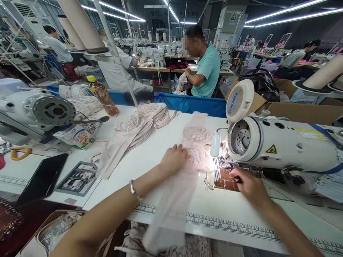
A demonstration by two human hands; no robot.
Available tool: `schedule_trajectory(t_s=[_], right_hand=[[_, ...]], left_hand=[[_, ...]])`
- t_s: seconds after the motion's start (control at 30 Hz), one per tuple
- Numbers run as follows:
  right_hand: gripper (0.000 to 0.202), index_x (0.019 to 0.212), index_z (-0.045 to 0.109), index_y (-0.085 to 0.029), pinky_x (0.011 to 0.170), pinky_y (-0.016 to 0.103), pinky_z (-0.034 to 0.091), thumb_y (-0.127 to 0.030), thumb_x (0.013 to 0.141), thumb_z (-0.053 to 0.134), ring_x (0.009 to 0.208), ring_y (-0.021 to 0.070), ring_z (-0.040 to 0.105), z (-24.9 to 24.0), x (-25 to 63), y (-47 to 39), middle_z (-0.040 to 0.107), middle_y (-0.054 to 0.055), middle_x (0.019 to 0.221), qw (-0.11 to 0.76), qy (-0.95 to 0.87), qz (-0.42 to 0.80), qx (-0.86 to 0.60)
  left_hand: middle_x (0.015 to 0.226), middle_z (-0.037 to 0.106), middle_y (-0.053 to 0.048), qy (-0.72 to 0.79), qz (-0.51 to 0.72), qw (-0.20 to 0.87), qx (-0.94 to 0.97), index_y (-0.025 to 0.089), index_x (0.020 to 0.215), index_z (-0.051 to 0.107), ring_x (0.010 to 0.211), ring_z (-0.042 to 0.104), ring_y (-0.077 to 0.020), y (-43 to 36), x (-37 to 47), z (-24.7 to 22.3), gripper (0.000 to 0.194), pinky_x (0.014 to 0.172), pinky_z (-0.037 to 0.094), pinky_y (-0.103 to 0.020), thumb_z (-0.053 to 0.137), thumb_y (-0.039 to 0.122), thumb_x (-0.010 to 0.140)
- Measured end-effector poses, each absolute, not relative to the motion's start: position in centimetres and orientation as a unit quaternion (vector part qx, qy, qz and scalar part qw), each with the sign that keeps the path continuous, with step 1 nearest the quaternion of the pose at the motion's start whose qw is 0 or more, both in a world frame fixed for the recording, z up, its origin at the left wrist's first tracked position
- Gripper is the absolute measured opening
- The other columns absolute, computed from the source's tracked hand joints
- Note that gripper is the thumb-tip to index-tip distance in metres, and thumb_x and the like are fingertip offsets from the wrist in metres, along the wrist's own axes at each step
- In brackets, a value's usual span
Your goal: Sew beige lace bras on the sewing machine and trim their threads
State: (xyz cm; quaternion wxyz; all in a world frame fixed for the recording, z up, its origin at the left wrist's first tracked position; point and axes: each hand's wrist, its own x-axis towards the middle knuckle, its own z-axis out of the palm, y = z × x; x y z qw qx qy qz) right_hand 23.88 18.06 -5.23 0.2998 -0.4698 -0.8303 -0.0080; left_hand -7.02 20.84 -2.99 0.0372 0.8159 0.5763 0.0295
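My left hand (174,157) is closed at the left edge of a pale beige lace fabric piece (197,150), fingers curled over it. The fabric is smeared by motion and hangs over the table's front edge. Its right side lies by the lit needle area of a white sewing machine (278,139). In front of the machine, my right hand (248,184) is pinched beside a brown plate (226,178). What those fingers hold, if anything, is too small to make out.
Left on the white table lie a beige lace garment pile (142,125), a bottle (102,94), a small carton (76,135), a black phone-like slab (44,176) and a grey tray (77,178). A ruler strip (227,225) runs along the front edge. A co-worker (206,67) sits beyond.
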Motion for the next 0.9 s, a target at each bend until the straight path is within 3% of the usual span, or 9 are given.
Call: schedule_trajectory(t_s=[0.07,0.13,0.23,0.3,0.5,0.63,0.73,0.8,0.9], right_hand=[[0.028,0.091,0.07,-0.024,0.074,0.036,0.058,-0.017,0.093,0.043,0.085,0.0222,0.07,-5.5,21.1,16.1,0.073,0.006,0.089,0.305,-0.836,0.033,-0.455],[0.022,0.106,0.067,-0.022,0.079,0.04,0.055,-0.023,0.095,0.048,0.089,0.0248,0.067,-5.7,18.1,14.7,0.069,0.008,0.094,0.311,-0.808,0.044,-0.499],[0.021,0.103,0.064,-0.022,0.077,0.041,0.051,-0.039,0.091,0.061,0.092,0.029,0.061,-6.1,14.8,13.6,0.065,0.01,0.096,0.288,-0.776,0.05,-0.559],[0.017,0.089,0.058,-0.022,0.071,0.038,0.047,-0.036,0.086,0.068,0.087,0.0274,0.059,-6.4,13.9,12.8,0.062,0.007,0.09,0.275,-0.771,0.094,-0.567],[0.015,0.077,0.045,-0.023,0.064,0.029,0.038,-0.015,0.082,0.057,0.072,0.0173,0.05,-4.0,16.6,8.7,0.05,-0.001,0.079,0.259,-0.766,0.356,-0.468],[0.026,0.072,0.033,-0.023,0.065,0.028,0.035,-0.015,0.077,0.057,0.073,0.0156,0.046,-0.5,19.8,6.5,0.046,-0.002,0.079,0.245,-0.735,0.478,-0.415],[0.033,0.076,0.04,-0.023,0.059,0.026,0.031,-0.033,0.079,0.071,0.067,0.013,0.039,1.0,21.6,6.0,0.043,-0.004,0.077,0.192,-0.735,0.521,-0.389],[0.044,0.088,0.053,-0.023,0.054,0.025,0.026,-0.06,0.079,0.073,0.061,0.0115,0.034,1.4,22.0,6.1,0.041,-0.005,0.074,0.162,-0.741,0.532,-0.376],[0.065,0.096,0.068,-0.02,0.054,0.026,0.03,-0.082,0.079,0.056,0.06,0.013,0.041,1.4,21.6,6.3,0.048,-0.002,0.07,0.15,-0.774,0.487,-0.375]], left_hand=[[0.103,0.066,-0.015,0.56,0.009,0.046,0.827,0.012,0.108,0.063,0.091,0.065,-0.0275,17.7,-7.3,-3.1,0.028,0.073,0.054,-0.038,0.037,0.009,0.099],[0.097,0.065,-0.009,0.54,0.006,0.044,0.84,0.015,0.106,0.061,0.085,0.064,-0.0237,14.7,-6.9,-3.6,0.024,0.076,0.054,-0.037,0.042,0.005,0.095],[0.108,0.063,-0.011,0.517,0.067,-0.018,0.853,0.016,0.103,0.058,0.108,0.059,-0.0288,11.2,-6.0,-4.7,0.012,0.096,0.049,-0.048,0.051,0.01,0.094],[0.112,0.062,-0.012,0.507,0.091,-0.04,0.856,0.016,0.103,0.058,0.113,0.057,-0.0311,9.7,-5.8,-5.1,0.012,0.096,0.049,-0.05,0.05,0.011,0.095],[0.112,0.062,-0.013,0.473,-0.023,0.147,0.868,0.014,0.124,0.058,0.081,0.064,-0.0203,8.3,-6.7,-2.8,0.038,0.07,0.052,-0.032,0.047,0.001,0.09],[0.109,0.061,-0.011,0.366,0.019,0.253,0.895,0.017,0.086,0.071,0.106,0.058,-0.0291,8.9,-6.9,-0.8,0.003,0.092,0.047,-0.042,0.072,0.02,0.085],[0.087,0.063,-0.004,0.211,0.099,0.412,0.881,0.017,0.066,0.063,0.09,0.059,-0.0202,9.4,-6.4,-0.6,0.028,0.099,0.041,-0.041,0.077,0.033,0.085],[0.061,0.053,0.003,0.158,0.111,0.554,0.81,0.016,0.061,0.057,0.06,0.049,-0.0103,9.5,-5.8,-0.9,0.036,0.081,0.045,-0.031,0.073,0.035,0.087],[0.054,0.043,0.006,0.184,0.11,0.693,0.689,0.015,0.062,0.056,0.049,0.035,-0.0067,9.3,-4.8,-1.1,0.036,0.053,0.032,-0.023,0.072,0.037,0.086]])
